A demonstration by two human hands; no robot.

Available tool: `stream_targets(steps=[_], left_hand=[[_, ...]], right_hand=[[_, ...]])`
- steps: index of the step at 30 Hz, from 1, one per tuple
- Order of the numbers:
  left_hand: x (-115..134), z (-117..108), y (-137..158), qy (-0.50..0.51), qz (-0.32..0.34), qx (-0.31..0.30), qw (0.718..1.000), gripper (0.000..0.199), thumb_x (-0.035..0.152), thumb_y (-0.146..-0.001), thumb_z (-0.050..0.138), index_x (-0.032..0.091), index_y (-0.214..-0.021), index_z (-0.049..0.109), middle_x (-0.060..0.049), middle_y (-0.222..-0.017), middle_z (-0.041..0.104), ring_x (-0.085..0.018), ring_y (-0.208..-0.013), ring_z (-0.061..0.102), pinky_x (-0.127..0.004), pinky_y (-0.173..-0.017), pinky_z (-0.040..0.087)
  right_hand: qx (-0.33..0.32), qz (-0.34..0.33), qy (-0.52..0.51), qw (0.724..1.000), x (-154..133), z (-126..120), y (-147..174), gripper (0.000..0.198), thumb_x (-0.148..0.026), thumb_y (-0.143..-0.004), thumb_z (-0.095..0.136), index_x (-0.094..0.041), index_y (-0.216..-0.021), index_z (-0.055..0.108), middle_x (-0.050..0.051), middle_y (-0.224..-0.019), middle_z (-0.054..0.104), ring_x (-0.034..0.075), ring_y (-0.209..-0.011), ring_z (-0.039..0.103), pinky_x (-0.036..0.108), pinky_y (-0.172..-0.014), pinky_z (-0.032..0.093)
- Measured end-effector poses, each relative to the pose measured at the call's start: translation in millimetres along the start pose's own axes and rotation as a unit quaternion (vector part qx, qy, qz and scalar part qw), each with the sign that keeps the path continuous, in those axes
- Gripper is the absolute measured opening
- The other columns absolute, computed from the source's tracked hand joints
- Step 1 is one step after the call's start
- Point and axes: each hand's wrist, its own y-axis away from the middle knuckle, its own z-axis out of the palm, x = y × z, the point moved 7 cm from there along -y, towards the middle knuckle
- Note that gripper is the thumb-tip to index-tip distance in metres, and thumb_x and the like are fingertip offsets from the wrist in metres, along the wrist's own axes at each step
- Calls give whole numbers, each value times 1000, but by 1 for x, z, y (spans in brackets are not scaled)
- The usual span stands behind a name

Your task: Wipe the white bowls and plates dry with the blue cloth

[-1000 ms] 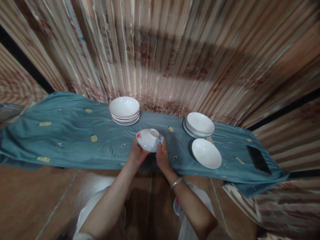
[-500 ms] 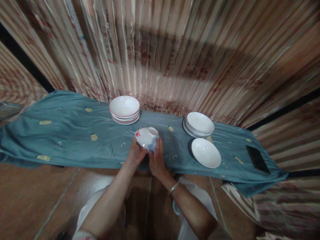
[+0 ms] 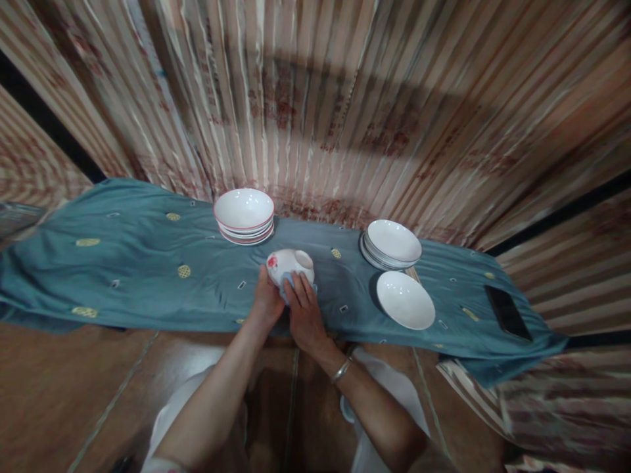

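Observation:
A small white bowl with a red flower pattern is tilted on its side above the cloth, its foot ring facing up and right. My left hand grips the bowl's left side. With fingers laid over a light blue cloth, my right hand presses it against the bowl's outer wall. Part of the cloth is hidden under these fingers. Behind the bowl stands a stack of red-rimmed white bowls. To the right sits a stack of white dishes, with a single white bowl in front of it.
A green-blue tablecloth with yellow pineapple prints covers the long table. Near its right end lies a dark phone. Striped curtains hang directly behind, with black poles at the sides.
My right hand has shifted with the cloth from the bowl's right edge onto its front outer wall, fingers now over it. The left hand keeps hold of the bowl.

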Motion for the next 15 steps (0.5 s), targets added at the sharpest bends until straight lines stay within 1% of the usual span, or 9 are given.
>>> stream_targets(steps=[3, 6, 9, 12, 15], left_hand=[[-2, -1, 1, 4, 9, 14, 1000, 50, 45, -100, 32, 12, -99, 69, -12, -95, 76, -20, -105, 70, -27, -93, 54], [-4, -1, 4, 7, 15, 31, 999, 47, 42, -101, 33, 12, -96, 68, -11, -91, 76, -19, -106, 70, -28, -96, 53], [-7, 1, 6, -11, 18, 19, 1000, 44, 45, -98, 41, 12, -96, 70, -12, -93, 77, -21, -106, 70, -32, -100, 52], [-10, 0, 7, -29, 20, 4, 999, 45, 49, -96, 46, 12, -100, 71, -11, -96, 77, -22, -108, 70, -34, -104, 50], [-15, -2, 2, -45, 25, -20, 998, 45, 51, -93, 50, 13, -100, 72, -11, -106, 76, -22, -115, 66, -34, -108, 46]], right_hand=[[1, -26, 9, 1000, -5, -4, -2, 52, -13, -99, 33, -21, -150, 39, 8, -156, 40, 21, -152, 16, 48, -121, 28], [7, -53, 37, 998, -10, -8, -4, 51, -14, -99, 34, -19, -149, 42, 8, -154, 44, 21, -152, 19, 46, -120, 29], [16, -75, 78, 994, -13, -11, -5, 50, -14, -99, 35, -17, -149, 42, 10, -153, 45, 23, -151, 20, 47, -119, 30], [25, -88, 113, 989, -16, -14, -6, 49, -14, -99, 36, -14, -146, 45, 11, -152, 46, 23, -152, 19, 45, -120, 27], [38, -94, 127, 987, -17, -19, -7, 48, -12, -98, 37, -12, -144, 47, 12, -152, 46, 22, -152, 17, 45, -121, 24]])
